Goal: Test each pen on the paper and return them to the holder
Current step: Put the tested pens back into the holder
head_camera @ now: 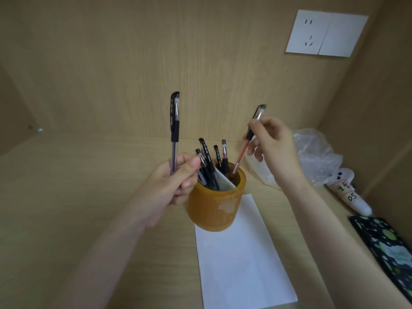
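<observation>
An amber round pen holder (215,208) stands on the far end of a white sheet of paper (240,264) on the wooden desk. Several black capped pens (206,159) stick up inside it, split by a white divider. My left hand (171,186) is beside the holder's left rim and grips a black capped pen (174,130) upright. My right hand (273,148) is above and right of the holder and pinches a pen with a red refill (246,143), whose lower end dips into the holder's right compartment.
A crumpled clear plastic bag (312,157) lies at the back right. Beside it is a white labelled tube (347,192), and a dark patterned case (388,250) sits by the right edge. A white wall socket (325,33) is on the back panel.
</observation>
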{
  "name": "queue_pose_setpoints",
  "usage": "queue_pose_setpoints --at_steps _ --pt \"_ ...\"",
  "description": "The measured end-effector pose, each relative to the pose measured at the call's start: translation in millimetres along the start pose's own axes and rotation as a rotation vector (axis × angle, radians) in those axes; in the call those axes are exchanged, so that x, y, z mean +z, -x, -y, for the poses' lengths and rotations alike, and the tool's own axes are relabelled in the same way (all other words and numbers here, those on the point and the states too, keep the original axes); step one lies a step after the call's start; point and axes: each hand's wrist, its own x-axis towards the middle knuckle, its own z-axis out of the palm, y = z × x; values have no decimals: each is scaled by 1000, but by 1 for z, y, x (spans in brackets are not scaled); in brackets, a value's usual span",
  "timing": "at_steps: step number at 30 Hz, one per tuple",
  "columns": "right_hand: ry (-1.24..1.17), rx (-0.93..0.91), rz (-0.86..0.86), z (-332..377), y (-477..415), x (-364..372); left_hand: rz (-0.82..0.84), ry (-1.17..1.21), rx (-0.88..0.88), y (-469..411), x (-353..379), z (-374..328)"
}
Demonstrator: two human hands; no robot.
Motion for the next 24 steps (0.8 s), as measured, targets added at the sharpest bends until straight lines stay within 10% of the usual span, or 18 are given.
queue_pose_setpoints --at_steps 7,18,24 --pt "308 -58 20 -4 8 3 19 76 -50 1 1 -3" --pt "-97 23 405 40 32 53 125 -120 -51 1 18 -6" --pt "-33 -21 246 27 9 16 -261 -226 19 4 -4 9"
